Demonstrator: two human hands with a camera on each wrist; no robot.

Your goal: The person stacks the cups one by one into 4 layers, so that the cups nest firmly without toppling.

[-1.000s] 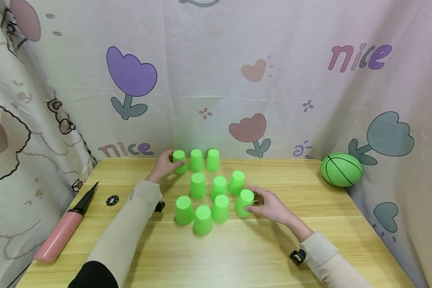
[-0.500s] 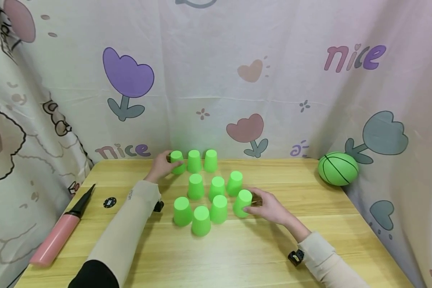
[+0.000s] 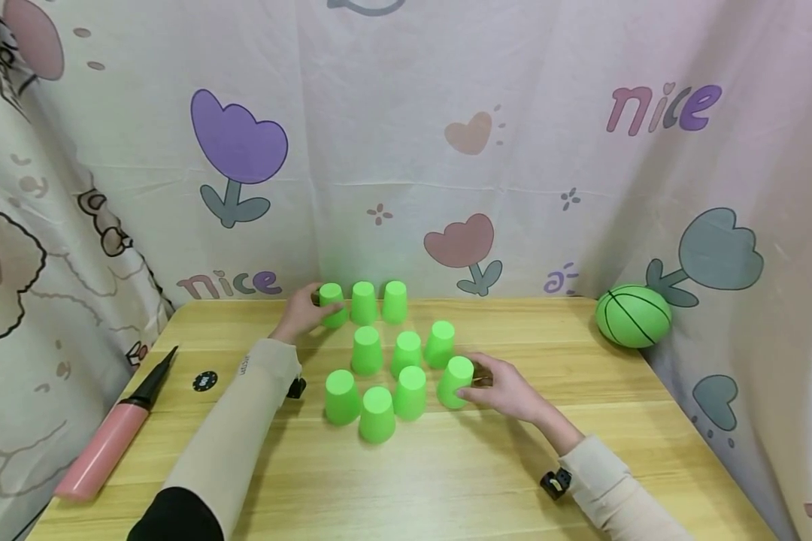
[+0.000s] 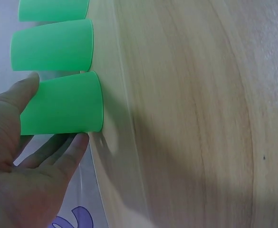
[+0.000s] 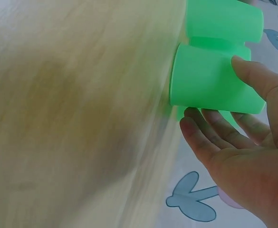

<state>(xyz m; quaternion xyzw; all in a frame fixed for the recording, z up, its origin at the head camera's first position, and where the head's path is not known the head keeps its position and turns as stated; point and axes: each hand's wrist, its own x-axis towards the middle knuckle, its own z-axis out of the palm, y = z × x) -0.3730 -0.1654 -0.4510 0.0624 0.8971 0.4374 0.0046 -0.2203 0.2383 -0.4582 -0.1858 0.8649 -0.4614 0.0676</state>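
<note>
Several green cups stand upside down on the wooden table in the head view. My left hand (image 3: 304, 312) holds the left cup (image 3: 331, 306) of the three at the back. In the left wrist view its thumb lies along one side of that cup (image 4: 65, 105) and the fingers are at the other. My right hand (image 3: 507, 387) holds the rightmost front cup (image 3: 455, 383). Its thumb (image 5: 255, 76) touches that cup (image 5: 210, 78) in the right wrist view, with the fingers curled along the opposite side. Both held cups stand on the table.
Other green cups stand between the hands, such as a front one (image 3: 377, 415) and a middle one (image 3: 366, 351). A pink pump (image 3: 104, 451) and a black round chip (image 3: 205, 381) lie at left. A green ball (image 3: 633, 316) sits at the right back corner, by the curtain (image 3: 379, 113).
The head view has shifted slightly, so everything appears a little further left. Both hands keep the same hold on their cups, and the cups stand as before.
</note>
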